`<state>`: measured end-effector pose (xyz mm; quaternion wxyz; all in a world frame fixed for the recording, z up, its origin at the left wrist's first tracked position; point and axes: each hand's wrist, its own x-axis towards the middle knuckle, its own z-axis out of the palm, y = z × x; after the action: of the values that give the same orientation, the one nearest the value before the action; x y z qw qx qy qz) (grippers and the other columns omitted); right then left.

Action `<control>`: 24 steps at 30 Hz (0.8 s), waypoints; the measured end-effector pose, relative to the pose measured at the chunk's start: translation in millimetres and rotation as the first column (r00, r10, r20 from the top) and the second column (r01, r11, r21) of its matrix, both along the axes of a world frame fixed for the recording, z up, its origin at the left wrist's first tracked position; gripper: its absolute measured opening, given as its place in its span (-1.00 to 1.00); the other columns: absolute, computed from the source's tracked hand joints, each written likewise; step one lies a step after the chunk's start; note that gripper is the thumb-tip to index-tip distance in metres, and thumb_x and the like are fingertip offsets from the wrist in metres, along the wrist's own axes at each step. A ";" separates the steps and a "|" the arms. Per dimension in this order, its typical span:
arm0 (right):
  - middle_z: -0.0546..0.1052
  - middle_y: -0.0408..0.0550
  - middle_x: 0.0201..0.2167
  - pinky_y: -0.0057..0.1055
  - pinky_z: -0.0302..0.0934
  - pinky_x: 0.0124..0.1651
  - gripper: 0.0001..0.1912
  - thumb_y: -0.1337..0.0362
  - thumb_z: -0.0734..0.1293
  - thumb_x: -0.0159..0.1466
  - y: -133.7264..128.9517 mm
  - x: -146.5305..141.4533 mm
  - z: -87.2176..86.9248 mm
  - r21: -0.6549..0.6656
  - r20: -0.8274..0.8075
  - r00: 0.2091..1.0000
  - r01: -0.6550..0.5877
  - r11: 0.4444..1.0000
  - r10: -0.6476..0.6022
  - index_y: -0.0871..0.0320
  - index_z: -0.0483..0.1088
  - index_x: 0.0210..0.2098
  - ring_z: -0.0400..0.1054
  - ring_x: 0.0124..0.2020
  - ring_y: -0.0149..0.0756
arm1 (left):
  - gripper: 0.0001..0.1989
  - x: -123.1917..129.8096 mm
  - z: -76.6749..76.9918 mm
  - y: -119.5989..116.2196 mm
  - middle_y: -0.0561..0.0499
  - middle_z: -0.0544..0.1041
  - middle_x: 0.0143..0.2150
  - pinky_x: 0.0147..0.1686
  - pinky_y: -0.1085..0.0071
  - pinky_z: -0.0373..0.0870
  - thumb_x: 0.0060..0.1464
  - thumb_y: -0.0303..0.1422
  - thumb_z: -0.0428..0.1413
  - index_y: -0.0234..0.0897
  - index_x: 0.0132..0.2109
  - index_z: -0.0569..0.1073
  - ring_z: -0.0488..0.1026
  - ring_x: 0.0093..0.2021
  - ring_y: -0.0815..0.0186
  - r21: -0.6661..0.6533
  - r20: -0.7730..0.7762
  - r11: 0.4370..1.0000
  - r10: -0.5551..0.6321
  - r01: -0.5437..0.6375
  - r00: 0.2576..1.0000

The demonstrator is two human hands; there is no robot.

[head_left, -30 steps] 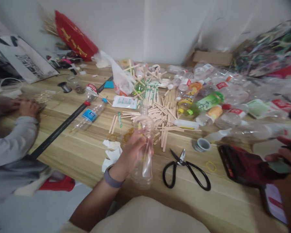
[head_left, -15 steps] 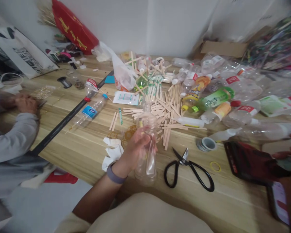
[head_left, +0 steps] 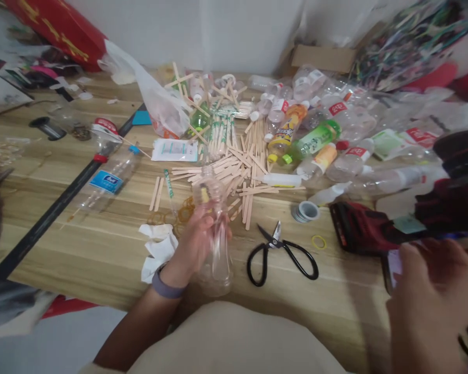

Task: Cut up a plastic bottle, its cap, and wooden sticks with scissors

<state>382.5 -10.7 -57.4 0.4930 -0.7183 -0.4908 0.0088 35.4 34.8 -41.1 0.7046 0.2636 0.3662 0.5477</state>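
Bottle [head_left: 215, 278]: likely light, dentable; hold its waist gently.
Your left fingers [head_left: 206, 221]: wrapped around it.
Right fingers [head_left: 412, 259]: blurred, cannot tell.

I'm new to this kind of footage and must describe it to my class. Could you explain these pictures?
There is no machine: a person works with bare hands, and every picture comes from one camera worn on the head, looking forward and down. The left hand holds a clear bottle. The right hand, blurred, is near a red and black tool; I cannot tell whether it holds anything. On the wooden table lie black-handled scissors, flat wooden sticks and many plastic bottles.
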 end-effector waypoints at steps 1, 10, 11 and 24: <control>0.48 0.30 -0.03 -0.02 0.31 -0.26 -0.53 0.05 0.31 0.35 -9.7 -11.5 -2.6 0.005 0.027 0.998 0.052 0.999 -0.052 0.07 0.31 0.19 0.45 -0.14 0.11 | -0.58 -0.5 1.8 -0.5 0.05 0.56 -0.34 -0.39 0.37 0.36 -0.03 -0.23 0.25 -0.23 -0.02 0.41 0.49 -0.44 0.31 -0.003 -0.008 1.000 0.006 -0.006 1.000; 0.54 0.16 -0.01 -0.04 0.33 0.06 -0.67 0.27 0.16 0.43 -3.0 -96.1 -22.8 -0.439 0.484 0.617 -0.443 0.782 0.621 0.19 0.42 0.09 0.40 0.00 -0.01 | -0.60 -4.3 5.6 -1.3 0.06 0.56 -0.37 -0.39 0.39 0.37 0.01 -0.06 0.29 -0.20 -0.10 0.49 0.47 -0.47 0.32 -0.029 0.011 0.999 0.021 -0.020 1.000; 0.53 0.16 -0.03 -0.05 0.34 0.04 -0.65 0.31 0.14 0.43 1.9 -95.9 -24.8 -0.458 0.503 0.589 -0.438 0.773 0.632 0.21 0.39 0.13 0.40 -0.03 -0.01 | -0.60 -4.5 4.5 0.1 0.06 0.57 -0.36 -0.37 0.38 0.38 0.01 -0.05 0.30 -0.20 -0.10 0.49 0.48 -0.46 0.32 -0.039 0.027 0.999 0.037 -0.036 0.999; 0.43 0.13 -0.12 -0.17 0.40 -0.16 -0.65 0.30 0.14 0.41 21.2 -73.2 -17.8 -0.356 0.422 0.559 -0.622 0.697 0.714 0.15 0.24 0.17 0.44 -0.19 -0.11 | -0.59 -10.8 34.0 24.1 -0.04 0.58 -0.32 -0.15 0.27 0.52 0.38 -0.13 -0.13 -0.30 -0.22 0.47 0.56 -0.27 0.26 -0.327 0.254 0.936 0.219 -0.130 0.942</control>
<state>309.4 10.5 -75.3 0.2347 -0.4885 -0.8396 0.0379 24.6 59.0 -7.1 0.7303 0.0355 0.3629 0.5777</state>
